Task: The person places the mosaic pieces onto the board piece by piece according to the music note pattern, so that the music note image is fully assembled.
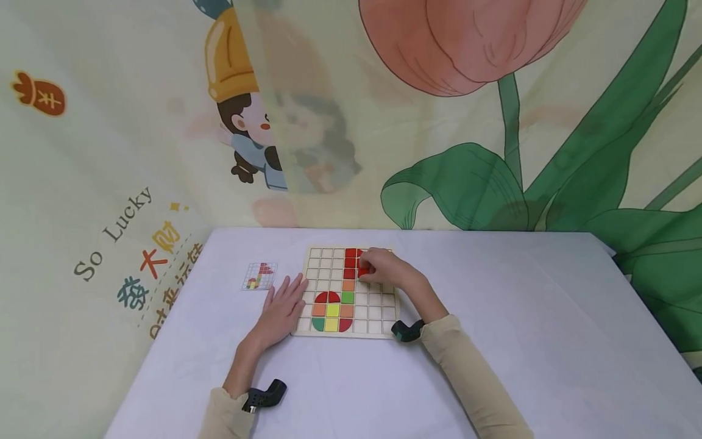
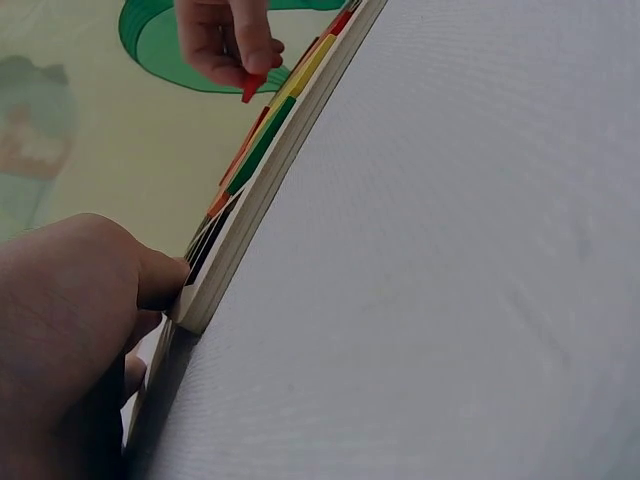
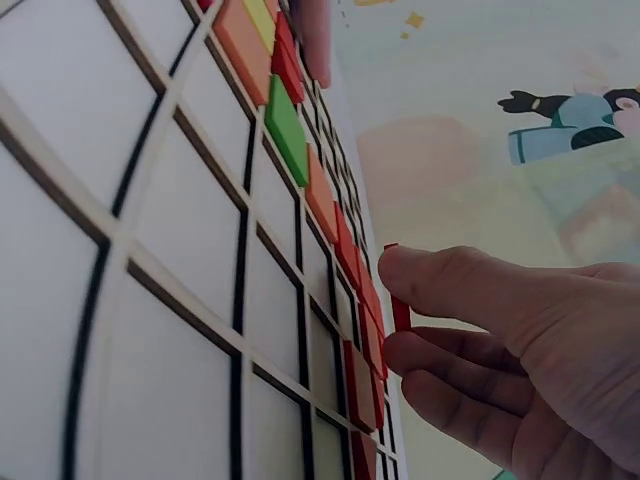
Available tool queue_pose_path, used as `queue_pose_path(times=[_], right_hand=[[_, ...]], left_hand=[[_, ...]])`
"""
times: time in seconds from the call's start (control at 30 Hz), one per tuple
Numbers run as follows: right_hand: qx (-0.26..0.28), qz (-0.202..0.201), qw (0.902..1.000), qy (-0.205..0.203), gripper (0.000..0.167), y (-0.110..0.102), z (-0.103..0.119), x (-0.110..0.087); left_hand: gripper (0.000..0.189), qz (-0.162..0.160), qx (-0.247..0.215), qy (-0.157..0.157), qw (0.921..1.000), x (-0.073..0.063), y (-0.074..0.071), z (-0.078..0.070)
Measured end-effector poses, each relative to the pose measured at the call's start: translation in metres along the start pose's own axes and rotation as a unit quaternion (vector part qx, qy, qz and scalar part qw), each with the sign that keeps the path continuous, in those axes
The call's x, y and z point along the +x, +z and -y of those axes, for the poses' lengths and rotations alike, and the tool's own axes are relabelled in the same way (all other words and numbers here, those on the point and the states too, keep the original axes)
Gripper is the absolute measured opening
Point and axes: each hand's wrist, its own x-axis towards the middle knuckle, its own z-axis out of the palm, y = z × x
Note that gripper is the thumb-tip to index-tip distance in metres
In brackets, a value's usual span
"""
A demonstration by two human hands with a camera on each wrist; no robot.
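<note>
A wooden grid board (image 1: 378, 317) lies on the table, with coloured tiles set in several of its squares. My right hand (image 1: 388, 268) is over the upper right of the board and pinches a small red tile (image 3: 401, 302) between thumb and fingers. Nearby, red tiles (image 1: 350, 263) fill squares at the top, above an orange and a green tile (image 1: 348, 297). Lower left, red, orange, yellow and green pieces form a rounded block. My left hand (image 1: 281, 310) rests at the board's left edge with fingers extended; the left wrist view shows the thumb touching the board's corner.
Left of the board lies a small pattern card (image 1: 259, 276) with a coloured grid picture. A white cloth (image 1: 521, 341) covers the table. Behind it hangs a printed curtain (image 1: 329, 207). Each wrist wears a black camera (image 1: 265, 395).
</note>
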Motion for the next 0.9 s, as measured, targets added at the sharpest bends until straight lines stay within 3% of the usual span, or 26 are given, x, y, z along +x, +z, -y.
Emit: queue_pose_path(times=[0.3, 0.5, 0.9], right_hand=[[-0.038, 0.016, 0.9991, -0.002, 0.011, 0.0073, 0.0022, 0.0024], [-0.036, 0.012, 0.9993, 0.006, 0.013, 0.0077, 0.0032, 0.0023], [-0.038, -0.003, 0.9989, -0.027, 0.012, 0.0067, 0.0010, 0.0023]], left_hand=[[0.054, 0.004, -0.001, -0.003, 1.0000, 0.0001, -0.0010, 0.0013], [0.054, 0.005, 0.001, -0.005, 1.0000, 0.0010, -0.0009, 0.0008], [0.053, 0.002, 0.001, 0.000, 1.0000, 0.0013, -0.0013, 0.0015]])
